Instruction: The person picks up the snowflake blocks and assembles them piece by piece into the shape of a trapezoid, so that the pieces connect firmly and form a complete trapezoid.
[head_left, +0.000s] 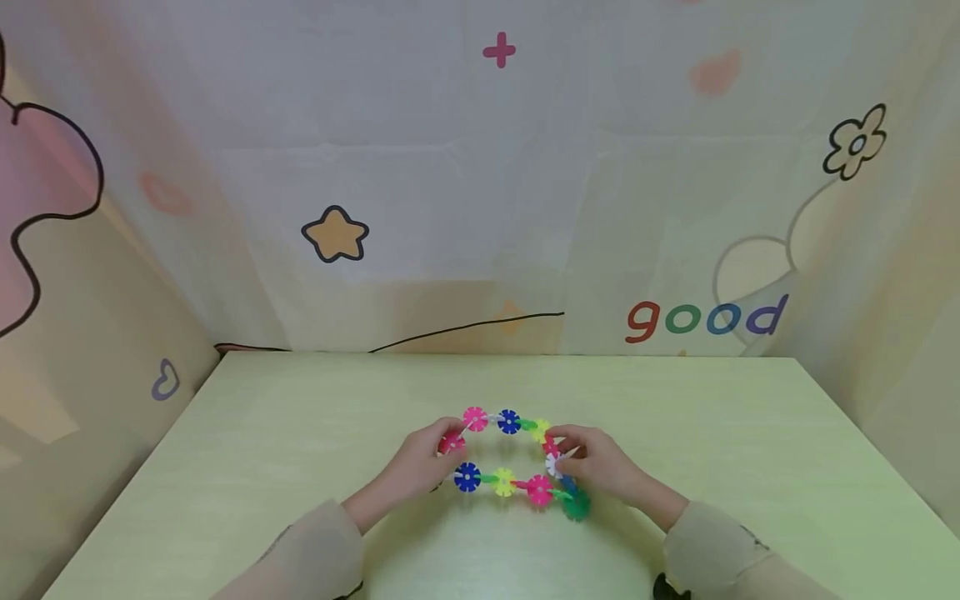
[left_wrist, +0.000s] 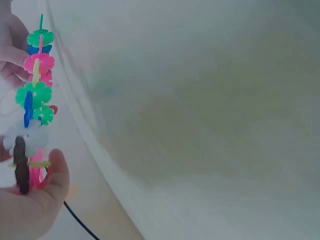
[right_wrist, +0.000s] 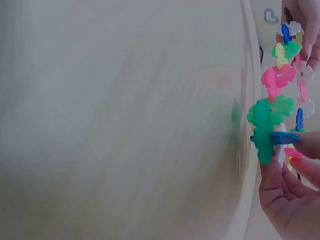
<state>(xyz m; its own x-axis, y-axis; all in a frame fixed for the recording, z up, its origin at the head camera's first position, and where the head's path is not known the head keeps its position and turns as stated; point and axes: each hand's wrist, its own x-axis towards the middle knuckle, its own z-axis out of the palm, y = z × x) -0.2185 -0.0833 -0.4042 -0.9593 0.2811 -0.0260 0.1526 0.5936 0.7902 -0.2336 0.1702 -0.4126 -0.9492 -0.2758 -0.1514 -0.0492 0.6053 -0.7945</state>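
A closed loop of linked plastic snowflake discs [head_left: 504, 482] is held up between both hands, over the table. Its discs are pink, blue, yellow, green and white; a dark one [left_wrist: 21, 165] shows in the left wrist view. My left hand [head_left: 420, 454] pinches the loop's left end near a pink disc [head_left: 452, 443]. At the opposite end, my right hand [head_left: 600, 462] grips it by the red and white discs [head_left: 553, 463], thumb and fingers curled. A larger green disc [head_left: 576, 504] hangs at the near right corner. Fingers partly cover both ends.
The pale table [head_left: 262, 467] reaches back to a printed cloth backdrop [head_left: 450, 208], and cloth also rises on both sides. A black object [head_left: 667, 587] shows at the bottom edge beside the right sleeve [head_left: 720, 550]. A thin dark line [left_wrist: 80, 220] crosses below the left hand.
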